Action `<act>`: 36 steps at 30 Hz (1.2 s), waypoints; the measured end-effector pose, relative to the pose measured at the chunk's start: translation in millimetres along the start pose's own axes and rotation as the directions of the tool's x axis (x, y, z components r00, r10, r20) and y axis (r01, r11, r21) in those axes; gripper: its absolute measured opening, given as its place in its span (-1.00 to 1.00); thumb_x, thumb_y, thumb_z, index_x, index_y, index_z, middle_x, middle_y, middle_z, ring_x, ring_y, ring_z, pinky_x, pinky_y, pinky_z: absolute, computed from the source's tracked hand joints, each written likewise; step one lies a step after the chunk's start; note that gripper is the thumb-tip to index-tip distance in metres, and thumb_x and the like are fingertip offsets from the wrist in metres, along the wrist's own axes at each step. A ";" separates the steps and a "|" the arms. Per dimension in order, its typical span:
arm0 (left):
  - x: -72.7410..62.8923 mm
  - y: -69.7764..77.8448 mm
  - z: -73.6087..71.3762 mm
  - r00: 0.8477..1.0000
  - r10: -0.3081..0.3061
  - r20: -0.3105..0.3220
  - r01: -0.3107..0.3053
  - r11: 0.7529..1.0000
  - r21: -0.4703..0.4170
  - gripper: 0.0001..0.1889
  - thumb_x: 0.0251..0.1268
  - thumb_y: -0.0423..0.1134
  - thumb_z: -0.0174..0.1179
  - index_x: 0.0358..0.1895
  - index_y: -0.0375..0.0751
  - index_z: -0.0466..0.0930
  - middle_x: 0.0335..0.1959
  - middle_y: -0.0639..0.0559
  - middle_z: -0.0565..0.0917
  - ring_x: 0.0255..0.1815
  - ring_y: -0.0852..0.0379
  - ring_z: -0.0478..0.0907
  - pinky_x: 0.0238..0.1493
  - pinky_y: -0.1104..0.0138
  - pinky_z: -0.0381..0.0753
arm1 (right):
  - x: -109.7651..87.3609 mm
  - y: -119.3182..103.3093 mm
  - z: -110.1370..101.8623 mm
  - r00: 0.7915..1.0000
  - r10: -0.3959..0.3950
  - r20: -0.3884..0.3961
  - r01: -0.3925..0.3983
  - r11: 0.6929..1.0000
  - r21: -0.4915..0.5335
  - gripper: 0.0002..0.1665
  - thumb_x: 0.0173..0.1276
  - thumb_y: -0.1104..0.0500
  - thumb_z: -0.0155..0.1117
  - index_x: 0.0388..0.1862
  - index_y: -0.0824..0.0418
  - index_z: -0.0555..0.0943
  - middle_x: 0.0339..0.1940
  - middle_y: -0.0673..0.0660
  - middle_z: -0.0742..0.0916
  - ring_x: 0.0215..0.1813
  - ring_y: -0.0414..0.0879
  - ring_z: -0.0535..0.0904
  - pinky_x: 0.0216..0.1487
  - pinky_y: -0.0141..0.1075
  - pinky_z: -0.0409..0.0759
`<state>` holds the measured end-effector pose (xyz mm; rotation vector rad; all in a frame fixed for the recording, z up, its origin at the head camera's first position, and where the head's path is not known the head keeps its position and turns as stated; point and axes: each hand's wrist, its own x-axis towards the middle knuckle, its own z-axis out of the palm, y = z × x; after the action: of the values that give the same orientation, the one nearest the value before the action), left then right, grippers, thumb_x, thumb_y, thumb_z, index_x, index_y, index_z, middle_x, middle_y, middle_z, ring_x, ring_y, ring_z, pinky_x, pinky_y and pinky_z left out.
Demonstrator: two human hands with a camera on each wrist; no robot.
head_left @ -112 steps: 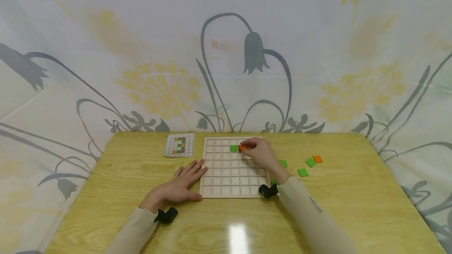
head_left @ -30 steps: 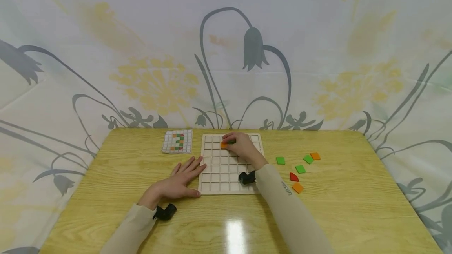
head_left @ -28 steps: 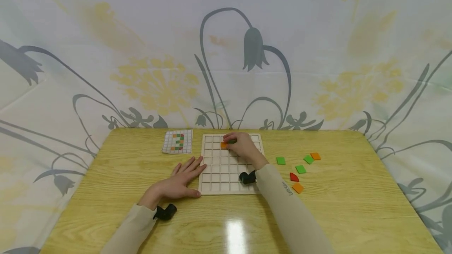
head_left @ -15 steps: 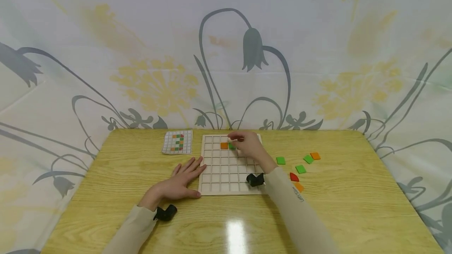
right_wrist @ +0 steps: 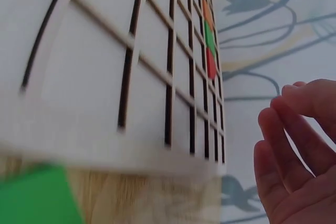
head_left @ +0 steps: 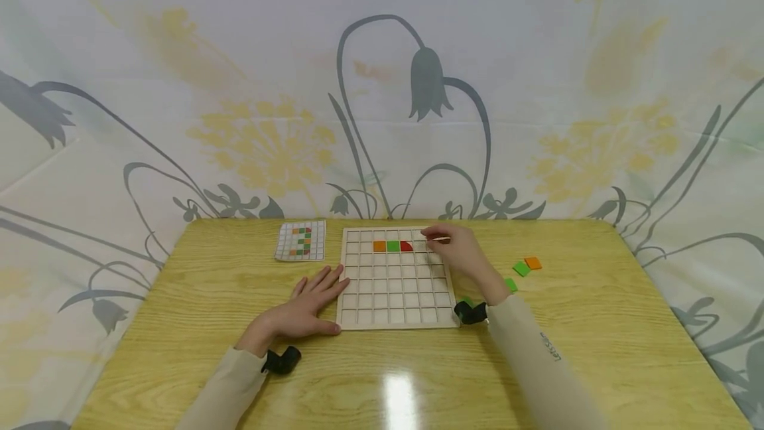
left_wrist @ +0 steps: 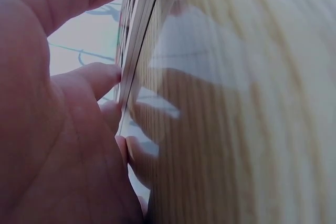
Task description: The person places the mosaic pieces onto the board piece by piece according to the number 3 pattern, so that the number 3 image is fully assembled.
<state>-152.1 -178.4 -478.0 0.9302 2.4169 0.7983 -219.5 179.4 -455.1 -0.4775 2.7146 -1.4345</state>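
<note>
A pale wooden grid board (head_left: 396, 294) lies mid-table. In one of its upper rows an orange square tile (head_left: 379, 246), a green square tile (head_left: 392, 246) and a red quarter-round tile (head_left: 406, 246) sit side by side. My left hand (head_left: 301, 310) rests flat with spread fingers at the board's left edge; in the left wrist view its fingertips touch the board's side. Over the board's upper right corner hovers my right hand (head_left: 459, 254), fingers loosely bent. The right wrist view shows nothing between those fingers (right_wrist: 273, 129), which are apart from the board.
A paper card (head_left: 300, 241) with a coloured grid pattern lies left of the board. Loose tiles lie to the right, among them a green one (head_left: 522, 269) and an orange one (head_left: 533, 263); my right arm hides others. A flower-patterned cloth (head_left: 382, 118) hangs behind the table.
My right hand brought the orange tile leftward, let it go beside the green one, then drew back to the right, uncovering the green and red tiles. My left hand stayed at the board's edge.
</note>
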 end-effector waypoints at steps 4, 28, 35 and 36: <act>-0.3 1.4 -1.0 1.000 0.001 0.000 -0.001 1.000 -0.002 -0.10 0.40 0.01 0.21 0.63 -0.15 -0.11 0.64 -0.10 -0.31 0.60 -0.17 -0.48 0.42 -0.25 -0.50 | -10.3 10.5 -13.7 1.000 -0.008 -0.021 0.007 0.999 -0.038 -0.68 0.42 0.33 0.26 0.12 0.35 0.66 0.13 0.25 0.69 0.11 0.15 0.62 0.12 -0.02 0.60; -0.9 2.8 -1.0 1.000 0.003 0.005 -0.003 1.000 0.007 -0.10 0.41 0.02 0.20 0.63 -0.16 -0.11 0.64 -0.11 -0.32 0.60 -0.17 -0.47 0.41 -0.25 -0.50 | -53.2 48.6 -62.6 0.986 0.013 0.165 0.025 0.973 -0.229 -0.57 0.24 0.42 0.38 0.12 0.40 0.64 0.05 0.30 0.69 0.03 0.19 0.61 0.04 0.05 0.60; -1.6 3.1 -1.0 1.000 0.000 -0.001 0.000 1.000 0.009 -0.10 0.40 0.02 0.20 0.62 -0.18 -0.11 0.64 -0.13 -0.32 0.60 -0.19 -0.46 0.41 -0.26 -0.50 | -54.5 48.7 -62.8 0.983 0.026 0.182 0.016 0.974 -0.226 -0.54 0.24 0.43 0.37 0.15 0.42 0.61 0.03 0.28 0.71 0.01 0.18 0.62 0.03 0.03 0.61; -2.0 2.8 -1.0 1.000 -0.001 -0.003 0.001 1.000 0.006 -0.10 0.40 0.01 0.21 0.62 -0.18 -0.11 0.64 -0.13 -0.31 0.60 -0.20 -0.46 0.41 -0.26 -0.50 | -54.0 48.8 -62.1 0.983 0.028 0.181 0.015 0.973 -0.231 -0.53 0.24 0.42 0.37 0.15 0.42 0.61 0.02 0.27 0.71 0.01 0.17 0.63 0.03 0.03 0.61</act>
<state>-150.1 -178.4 -475.1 0.9310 2.4226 0.7934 -191.1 270.1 -465.2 -0.5779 2.7401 -1.0175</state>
